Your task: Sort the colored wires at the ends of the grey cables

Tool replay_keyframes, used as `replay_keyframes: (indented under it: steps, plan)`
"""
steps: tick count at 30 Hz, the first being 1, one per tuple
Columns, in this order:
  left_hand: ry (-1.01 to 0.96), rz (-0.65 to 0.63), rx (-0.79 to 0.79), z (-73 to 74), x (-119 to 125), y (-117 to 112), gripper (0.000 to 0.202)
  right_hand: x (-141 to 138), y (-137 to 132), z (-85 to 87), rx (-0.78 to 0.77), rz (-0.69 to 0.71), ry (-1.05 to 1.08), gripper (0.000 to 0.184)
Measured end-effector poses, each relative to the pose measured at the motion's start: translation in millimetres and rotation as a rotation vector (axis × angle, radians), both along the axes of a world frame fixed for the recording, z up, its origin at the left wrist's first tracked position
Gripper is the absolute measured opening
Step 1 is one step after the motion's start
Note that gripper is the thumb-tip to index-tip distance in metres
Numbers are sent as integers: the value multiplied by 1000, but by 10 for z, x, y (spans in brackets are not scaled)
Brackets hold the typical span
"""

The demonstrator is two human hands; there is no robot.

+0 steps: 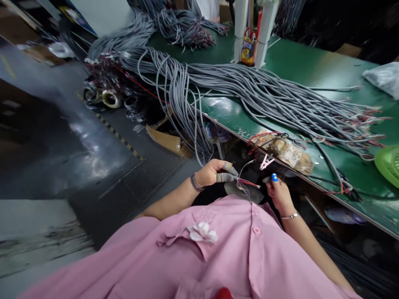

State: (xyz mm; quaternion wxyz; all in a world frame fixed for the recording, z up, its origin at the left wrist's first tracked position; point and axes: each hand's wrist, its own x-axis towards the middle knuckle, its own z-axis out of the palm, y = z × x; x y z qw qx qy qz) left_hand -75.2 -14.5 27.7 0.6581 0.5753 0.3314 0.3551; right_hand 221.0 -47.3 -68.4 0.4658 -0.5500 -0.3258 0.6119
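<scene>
My left hand (215,172), with grey finger cots on two fingers, is closed in a pinch on the end of a grey cable whose thin coloured wires (246,182) fan out to the right. My right hand (279,193), with a blue thumb cot, is closed near the same wire ends, just under the table edge; what it grips is too small to make out. Both hands hover above my pink shirt, in front of a taped brown block (288,153) with a pink clip (266,162) on the table's edge.
A large bundle of grey cables (249,91) lies across the green table (311,66) and hangs off its left edge. A green basket (389,164) sits at the right, a plastic bag (383,77) farther back, white posts (264,29) behind. Tape rolls (109,97) and a cardboard box (166,139) lie on the floor.
</scene>
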Motion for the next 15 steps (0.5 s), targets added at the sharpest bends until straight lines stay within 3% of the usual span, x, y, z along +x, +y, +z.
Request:
replay_keyframes:
  steps: [4, 8, 15]
  plan:
    - [-15, 54, 66, 35, 293, 112, 32, -29, 162, 241, 57, 108, 84, 61]
    - [-43, 77, 13, -31, 606, 164, 33, -128, 405, 481, 78, 164, 176, 58]
    - [-39, 99, -95, -172, 797, 258, 37, -234, 519, 529, 93, 62, 246, 55]
